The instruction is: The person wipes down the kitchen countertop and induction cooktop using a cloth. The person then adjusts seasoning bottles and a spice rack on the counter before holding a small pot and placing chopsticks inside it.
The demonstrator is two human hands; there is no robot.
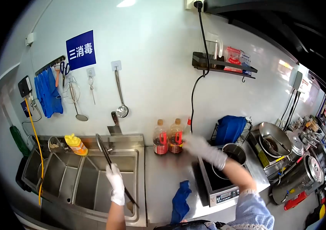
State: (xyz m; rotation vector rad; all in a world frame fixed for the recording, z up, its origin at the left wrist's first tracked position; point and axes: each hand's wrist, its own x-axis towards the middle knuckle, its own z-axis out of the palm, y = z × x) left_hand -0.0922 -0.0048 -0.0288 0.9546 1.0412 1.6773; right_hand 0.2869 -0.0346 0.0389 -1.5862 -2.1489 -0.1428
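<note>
My gloved left hand (pixel 115 182) grips a long dark rod (pixel 130 196) slanting over the right-hand sink basin (pixel 94 186). My gloved right hand (pixel 204 150), its grip too blurred to tell, is near the plastic bottles (pixel 160 141) and the pot (pixel 240 150) on the induction cooker (pixel 226 196)

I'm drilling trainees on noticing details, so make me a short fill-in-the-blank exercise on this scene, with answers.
1. The long dark rod is held in the person's ____ hand.
2. The right hand wears a white ____.
3. The colour of the crumpled cloth on the counter is ____.

Missing words: left; glove; blue.
</note>
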